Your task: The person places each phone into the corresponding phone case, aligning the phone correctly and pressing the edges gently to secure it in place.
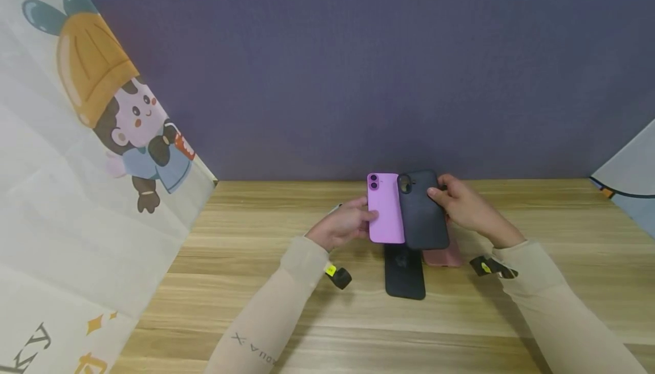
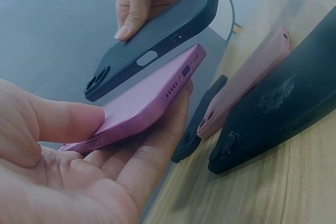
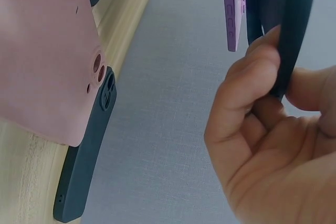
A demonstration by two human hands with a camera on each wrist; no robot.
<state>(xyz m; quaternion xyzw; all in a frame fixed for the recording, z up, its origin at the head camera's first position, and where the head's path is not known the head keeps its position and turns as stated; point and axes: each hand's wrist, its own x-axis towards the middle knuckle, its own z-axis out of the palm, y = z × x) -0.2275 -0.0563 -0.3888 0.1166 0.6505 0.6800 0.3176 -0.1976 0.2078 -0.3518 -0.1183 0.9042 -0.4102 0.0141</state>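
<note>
My left hand (image 1: 344, 226) holds a purple phone (image 1: 386, 215), with its thumb on the back and its fingers underneath. The phone's two-lens camera faces up in the head view. In my right hand (image 1: 460, 206) is a dark phone case (image 1: 425, 220), gripped along its right edge, the thumb on its outer back. The case has an oval port cutout (image 2: 147, 58) at its bottom end. Phone and case are side by side above the table, their edges overlapping in the head view. Below them are a black phone case (image 1: 404, 274) with a smudged back and a pink phone case (image 1: 444, 256).
Another dark case (image 3: 86, 166) lies beside the pink one, hidden from the head view. The wood-grain table (image 1: 256, 283) meets a blue-grey panel (image 1: 327, 73) behind the hands. A white cloth (image 1: 61, 203) with a cartoon figure hangs at the left.
</note>
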